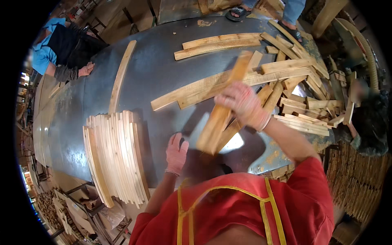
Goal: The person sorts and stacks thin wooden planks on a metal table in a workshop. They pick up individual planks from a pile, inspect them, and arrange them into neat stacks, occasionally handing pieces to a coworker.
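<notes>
Head view: right hand (243,105) grasps a wooden board (214,132); left hand (177,154) is free.

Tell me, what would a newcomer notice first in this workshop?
Probably the gloved right hand gripping a wooden board, near the middle of the view. Next, the pale wooden strips packed neatly side by side at the left of the dark tabletop, against the jumble of loose wood pieces at its right. The gloved left hand appears empty, between strips and board.
</notes>
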The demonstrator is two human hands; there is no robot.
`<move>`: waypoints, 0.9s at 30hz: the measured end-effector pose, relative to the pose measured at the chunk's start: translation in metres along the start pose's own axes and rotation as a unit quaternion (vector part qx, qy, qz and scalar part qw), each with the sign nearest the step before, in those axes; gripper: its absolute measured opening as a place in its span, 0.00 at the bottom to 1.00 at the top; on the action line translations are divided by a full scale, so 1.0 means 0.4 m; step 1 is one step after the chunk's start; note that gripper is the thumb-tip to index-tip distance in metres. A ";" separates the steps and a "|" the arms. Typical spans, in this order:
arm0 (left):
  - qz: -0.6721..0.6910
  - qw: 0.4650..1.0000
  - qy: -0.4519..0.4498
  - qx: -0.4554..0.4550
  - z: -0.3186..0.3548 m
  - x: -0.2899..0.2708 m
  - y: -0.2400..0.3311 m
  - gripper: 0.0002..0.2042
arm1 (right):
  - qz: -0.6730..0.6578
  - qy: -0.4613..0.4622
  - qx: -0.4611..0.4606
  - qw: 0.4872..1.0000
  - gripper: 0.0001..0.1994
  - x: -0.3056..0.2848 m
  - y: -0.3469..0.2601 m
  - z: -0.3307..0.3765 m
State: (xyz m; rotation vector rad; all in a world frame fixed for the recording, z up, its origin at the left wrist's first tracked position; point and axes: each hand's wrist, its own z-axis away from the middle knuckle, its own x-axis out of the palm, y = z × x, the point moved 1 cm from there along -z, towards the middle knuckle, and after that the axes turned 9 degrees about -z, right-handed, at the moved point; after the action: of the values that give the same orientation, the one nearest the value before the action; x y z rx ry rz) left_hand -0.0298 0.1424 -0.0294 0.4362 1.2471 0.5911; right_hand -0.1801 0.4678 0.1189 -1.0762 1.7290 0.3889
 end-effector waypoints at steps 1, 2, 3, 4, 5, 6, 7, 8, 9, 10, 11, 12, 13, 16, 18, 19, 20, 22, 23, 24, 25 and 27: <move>0.170 0.982 -0.066 -0.052 0.006 -0.036 0.021 0.32 | -0.024 0.006 0.009 1.000 0.23 0.014 -0.077 0.007; 0.353 0.918 -0.166 -0.061 0.027 -0.070 0.057 0.29 | -0.053 0.011 0.016 0.998 0.24 0.035 -0.146 0.015; 0.521 0.810 -0.259 -0.069 0.063 -0.099 0.110 0.27 | -0.035 0.005 0.047 0.998 0.24 0.072 -0.205 0.031; 0.663 0.664 -0.337 -0.074 0.101 -0.126 0.158 0.25 | -0.020 0.000 0.076 0.997 0.24 0.115 -0.260 0.049; 0.615 0.701 -0.353 -0.077 0.120 -0.132 0.200 0.21 | -0.007 -0.006 0.108 0.994 0.24 0.164 -0.306 0.072; 0.564 0.735 -0.367 -0.080 0.141 -0.135 0.214 0.18 | -0.041 -0.005 0.158 0.987 0.24 0.205 -0.342 0.098; 0.548 0.760 -0.333 -0.106 0.150 -0.069 0.118 0.15 | -0.075 -0.001 0.203 0.976 0.24 0.230 -0.371 0.114; 0.531 0.783 -0.297 -0.126 0.156 -0.055 0.075 0.16 | -0.106 0.002 0.253 0.962 0.24 0.259 -0.378 0.136; 0.513 0.804 -0.261 -0.148 0.168 -0.048 0.042 0.17 | -0.133 0.001 0.292 0.947 0.24 0.279 -0.372 0.168; 0.492 0.823 -0.228 -0.171 0.179 -0.038 0.011 0.18 | -0.210 -0.002 0.357 0.910 0.25 0.302 -0.369 0.201; 0.475 0.840 -0.200 -0.168 0.187 -0.041 -0.013 0.21 | -0.286 -0.004 0.417 0.863 0.26 0.323 -0.374 0.225; 0.394 0.892 -0.174 -0.138 0.193 -0.040 -0.029 0.20 | -0.357 -0.008 0.474 0.805 0.27 0.346 -0.378 0.246; 0.309 0.934 -0.145 -0.109 0.194 -0.054 -0.028 0.20 | -0.333 -0.093 0.493 0.799 0.32 0.322 -0.405 0.201; 0.001 0.991 -0.133 -0.034 0.146 -0.062 -0.019 0.34 | -0.234 -0.127 0.552 0.791 0.34 0.328 -0.474 0.104; -0.143 0.984 -0.102 -0.010 0.138 -0.065 0.049 0.42 | -0.337 -0.132 0.554 0.750 0.36 0.367 -0.455 0.084; -0.164 0.982 -0.090 -0.006 0.125 -0.047 0.054 0.45 | -0.421 -0.122 0.527 0.728 0.36 0.372 -0.450 0.073; -0.187 0.979 -0.077 -0.008 0.109 -0.028 0.055 0.47 | -0.505 -0.117 0.494 0.698 0.36 0.379 -0.441 0.059; -0.255 0.963 -0.085 0.003 0.087 -0.027 0.076 0.48 | -0.430 -0.231 0.467 0.737 0.29 0.384 -0.353 0.053; -0.241 0.967 -0.077 -0.014 0.079 -0.015 0.060 0.47 | -0.398 -0.232 0.364 0.810 0.27 0.368 -0.296 0.037; -0.224 0.971 -0.068 -0.038 0.081 -0.006 0.031 0.46 | -0.345 -0.232 0.346 0.841 0.29 0.318 -0.250 0.003; -0.156 0.985 -0.044 -0.051 0.089 -0.010 0.016 0.43 | -0.233 -0.160 0.358 0.890 0.30 0.330 -0.162 0.025; -0.008 0.991 -0.095 -0.097 0.121 -0.095 -0.009 0.38 | -0.029 -0.140 0.284 0.948 0.38 0.325 0.039 0.019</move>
State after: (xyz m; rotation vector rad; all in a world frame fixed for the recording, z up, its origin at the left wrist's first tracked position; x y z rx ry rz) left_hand 0.0099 0.1161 0.0098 0.3108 1.0009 0.6362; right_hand -0.1990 0.4197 -0.0015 -0.6153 1.4224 -0.0071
